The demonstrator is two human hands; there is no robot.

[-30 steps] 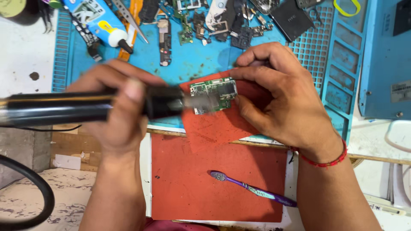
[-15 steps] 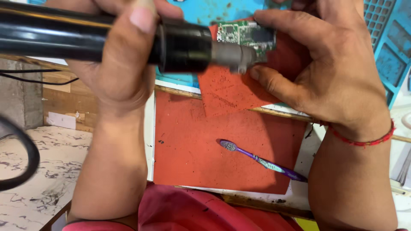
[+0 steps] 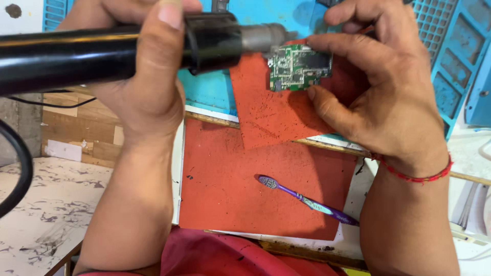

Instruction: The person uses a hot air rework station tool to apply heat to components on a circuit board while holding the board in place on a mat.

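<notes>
Over a cluttered repair bench, seen from above, the left hand point(image 3: 148, 87) is wrapped fully around a thick black hot-air tool point(image 3: 102, 48), whose grey metal nozzle point(image 3: 263, 38) points at the upper left corner of a small green circuit board point(image 3: 298, 67). The right hand point(image 3: 381, 87), with a red thread bracelet point(image 3: 414, 176) at the wrist, pinches the board lightly between thumb and curled fingertips point(image 3: 327, 43), resting it on a small red pad point(image 3: 279, 110). The nozzle sits very near those fingertips, so they could likely be burned, and lingering heat might scorch the board or loosen neighbouring parts; the light pinch could also let the board slip. Beneath lies a blue work mat point(image 3: 215, 89), then a larger red mat point(image 3: 240, 189) speckled with dark specks, with a purple toothbrush point(image 3: 307, 200) lying well apart from both hands. A blue parts tray point(image 3: 450, 56) sits at right, and a marbled white floor point(image 3: 46, 204) shows at left.
</notes>
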